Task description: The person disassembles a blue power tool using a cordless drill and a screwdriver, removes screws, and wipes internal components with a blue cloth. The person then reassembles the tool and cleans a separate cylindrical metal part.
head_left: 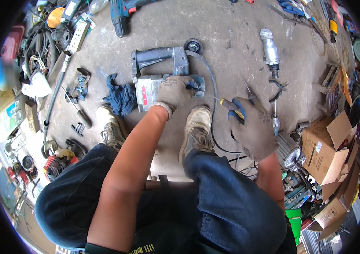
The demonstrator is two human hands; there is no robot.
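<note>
A grey power tool (150, 80) with a long loop handle lies on the floor in front of my shoes. My left hand (173, 94), in a grey work glove, is closed over the tool's body near its right end. My gloved right hand (254, 129) grips a screwdriver (230, 104) with a yellow and dark handle. Its thin shaft points left, toward the tool's right end; whether the tip touches cannot be made out. A second pointed tool (250, 91) shows just beyond my right fingers, its lower end hidden by the glove. A black cord (214, 80) curves between both hands.
A blue rag (120, 95) lies left of the power tool, a drill (120, 19) beyond it. To the right lie a silver cylindrical tool (269, 48) and pliers (278, 91). An open cardboard box (326, 146) and clutter crowd the right; cables and a power strip (78, 37) lie left.
</note>
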